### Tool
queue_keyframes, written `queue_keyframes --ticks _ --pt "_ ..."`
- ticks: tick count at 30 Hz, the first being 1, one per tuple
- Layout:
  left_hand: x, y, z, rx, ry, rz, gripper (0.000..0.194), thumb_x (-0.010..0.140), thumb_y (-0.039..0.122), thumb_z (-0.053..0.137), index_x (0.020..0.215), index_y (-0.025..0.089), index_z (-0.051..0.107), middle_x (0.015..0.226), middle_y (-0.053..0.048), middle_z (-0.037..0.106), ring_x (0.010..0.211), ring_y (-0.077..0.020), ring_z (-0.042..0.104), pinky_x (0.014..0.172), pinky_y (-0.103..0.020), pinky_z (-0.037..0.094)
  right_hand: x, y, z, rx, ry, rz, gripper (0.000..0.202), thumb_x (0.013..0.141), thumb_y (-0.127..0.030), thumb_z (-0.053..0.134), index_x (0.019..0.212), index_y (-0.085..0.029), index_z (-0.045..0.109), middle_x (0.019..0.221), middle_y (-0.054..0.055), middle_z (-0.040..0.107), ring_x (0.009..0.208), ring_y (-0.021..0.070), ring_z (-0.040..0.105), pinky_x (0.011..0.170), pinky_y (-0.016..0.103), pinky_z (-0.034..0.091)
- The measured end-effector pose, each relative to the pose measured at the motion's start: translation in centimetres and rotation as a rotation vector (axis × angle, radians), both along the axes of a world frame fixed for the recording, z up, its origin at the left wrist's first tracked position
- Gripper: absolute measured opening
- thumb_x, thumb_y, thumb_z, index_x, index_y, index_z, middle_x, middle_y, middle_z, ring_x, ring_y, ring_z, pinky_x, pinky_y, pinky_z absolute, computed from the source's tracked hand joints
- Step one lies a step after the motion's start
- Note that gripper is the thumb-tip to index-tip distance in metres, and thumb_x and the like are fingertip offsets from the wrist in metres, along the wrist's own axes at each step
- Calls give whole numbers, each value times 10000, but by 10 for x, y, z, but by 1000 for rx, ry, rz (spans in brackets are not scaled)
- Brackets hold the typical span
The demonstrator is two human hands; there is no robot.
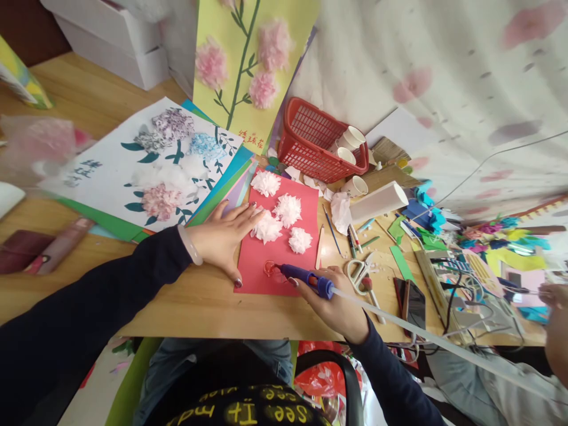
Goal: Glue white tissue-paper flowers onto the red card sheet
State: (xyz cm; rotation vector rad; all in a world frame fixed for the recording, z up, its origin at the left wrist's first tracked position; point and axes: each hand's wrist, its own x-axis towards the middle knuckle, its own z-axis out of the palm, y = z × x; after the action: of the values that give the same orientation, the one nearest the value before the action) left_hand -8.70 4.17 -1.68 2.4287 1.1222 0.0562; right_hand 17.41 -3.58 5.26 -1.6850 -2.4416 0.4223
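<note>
A red sheet of paper [255,272] lies on the wooden table with several white paper flowers [287,210] on its upper part. My left hand [224,234] rests on the sheet's left edge, fingers spread, its fingertips close to the flowers. In my right hand [335,299] is a blue hot glue gun [306,277], with a long translucent glue stick [399,322] running out of its back. The nozzle points at a ring of glue [269,268] on the lower part of the sheet. I cannot tell whether the tip touches the paper.
A white sheet with paper flowers [106,154] lies left, over coloured papers. Behind stand a yellow flower picture [213,77] and a red basket [310,142] holding paper cups. Scissors [355,275], pens, phones [415,305] and cables lie right. Another person's hand [554,296] shows far right.
</note>
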Motion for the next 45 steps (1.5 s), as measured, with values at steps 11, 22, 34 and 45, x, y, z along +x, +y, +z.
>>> queue_keyframes --ticks 11,22,34,45 --pt "1 0 3 -18 24 11 1508 486 733 769 1591 151 -76 1659 -223 78 1527 -412 21 1158 -608 -112 1 -12 2 -41 -11 1 505 941 -527 544 540 -224 501 489 -17 520 491 140 490 590 323 375" --pt "1 -1 1 8 11 11 1471 521 739 747 1591 159 -79 1659 -226 76 1525 -415 38 1154 -605 -111 -3 -18 -1 -100 11 10 488 943 -538 546 571 -222 552 513 -6 551 499 143 499 613 330 395" --pt "1 0 4 -14 24 9 1468 524 715 762 1591 155 -76 1659 -232 45 1526 -412 25 1156 -626 -80 -11 -8 -6 -103 0 58 540 960 -580 475 562 -217 501 494 -18 500 475 122 444 616 323 346" --pt "2 0 8 -39 53 12 1498 503 726 771 1591 142 -78 1658 -233 30 1527 -412 9 1163 -616 -73 -19 1 2 -99 38 48 585 969 -591 453 516 -220 450 433 -41 420 407 103 358 560 311 324"
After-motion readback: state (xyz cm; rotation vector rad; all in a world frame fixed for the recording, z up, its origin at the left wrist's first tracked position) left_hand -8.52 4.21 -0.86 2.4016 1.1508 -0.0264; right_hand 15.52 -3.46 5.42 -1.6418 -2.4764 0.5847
